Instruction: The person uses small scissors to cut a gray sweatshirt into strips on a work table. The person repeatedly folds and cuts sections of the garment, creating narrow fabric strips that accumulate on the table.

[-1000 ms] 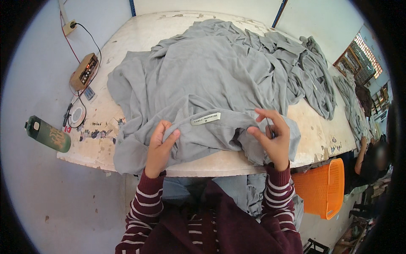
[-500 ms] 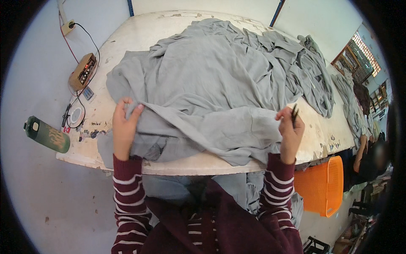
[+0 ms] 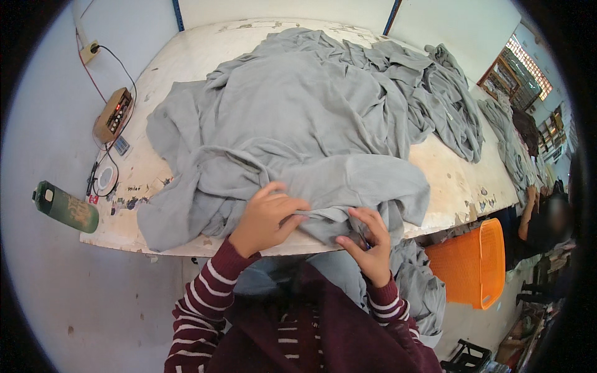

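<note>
A heap of grey garments (image 3: 298, 93) covers much of the pale worktable, with one garment (image 3: 373, 177) lying along the front edge. My left hand (image 3: 267, 221), slightly blurred, pinches that garment near the middle of the edge. To its right, my right hand (image 3: 367, 242) has bent fingers around a small dark tool (image 3: 365, 241), which looks like thread snips and is mostly hidden, while its fingertips touch the same cloth. Both forearms are in maroon striped sleeves.
A green bottle (image 3: 65, 207), a small amplifier box (image 3: 112, 115), cables and a round white device (image 3: 106, 180) are on the left. An orange plastic basket (image 3: 466, 264) stands beside the table at right. A co-worker (image 3: 547, 221) handles more grey cloth farther right.
My left hand has moved right and my right hand down and left, bringing them closer together. The front garment has been turned and bunched; its label is out of sight.
</note>
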A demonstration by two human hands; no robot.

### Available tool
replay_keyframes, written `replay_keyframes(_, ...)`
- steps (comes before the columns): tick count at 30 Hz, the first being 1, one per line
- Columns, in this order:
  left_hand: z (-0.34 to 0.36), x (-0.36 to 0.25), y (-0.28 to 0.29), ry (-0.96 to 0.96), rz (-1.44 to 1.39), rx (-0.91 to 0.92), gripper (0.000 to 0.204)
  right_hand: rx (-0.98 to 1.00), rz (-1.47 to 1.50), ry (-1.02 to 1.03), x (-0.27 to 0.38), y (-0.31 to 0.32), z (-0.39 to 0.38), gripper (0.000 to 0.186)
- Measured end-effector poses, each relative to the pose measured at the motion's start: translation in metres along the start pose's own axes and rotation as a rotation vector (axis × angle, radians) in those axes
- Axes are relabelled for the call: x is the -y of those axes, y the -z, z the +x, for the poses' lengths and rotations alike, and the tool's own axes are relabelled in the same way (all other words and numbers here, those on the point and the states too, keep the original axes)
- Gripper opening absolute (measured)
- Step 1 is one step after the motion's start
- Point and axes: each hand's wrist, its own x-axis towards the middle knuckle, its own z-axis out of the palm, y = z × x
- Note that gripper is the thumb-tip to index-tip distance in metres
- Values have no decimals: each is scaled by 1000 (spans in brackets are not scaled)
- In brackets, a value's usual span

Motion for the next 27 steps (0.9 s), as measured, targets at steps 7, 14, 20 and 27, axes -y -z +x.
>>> replay_keyframes(7, -19, -15, -1, 177, -359, -149, 16, 293, 57, 211, 32, -14, 45, 34)
replay_keyframes(14, -18, -20, 8, 304, -482, -146, 19, 55, 181, 28, 30, -6, 73, 12)
replay_keyframes(20, -19, -9, -1, 189, -358, -192, 17, -42, 165, 208, 28, 16, 72, 15)
replay_keyframes(27, -32, -34, -11, -19, 129, -640, 14, 78, -101, 558, 14, -13, 27, 24)
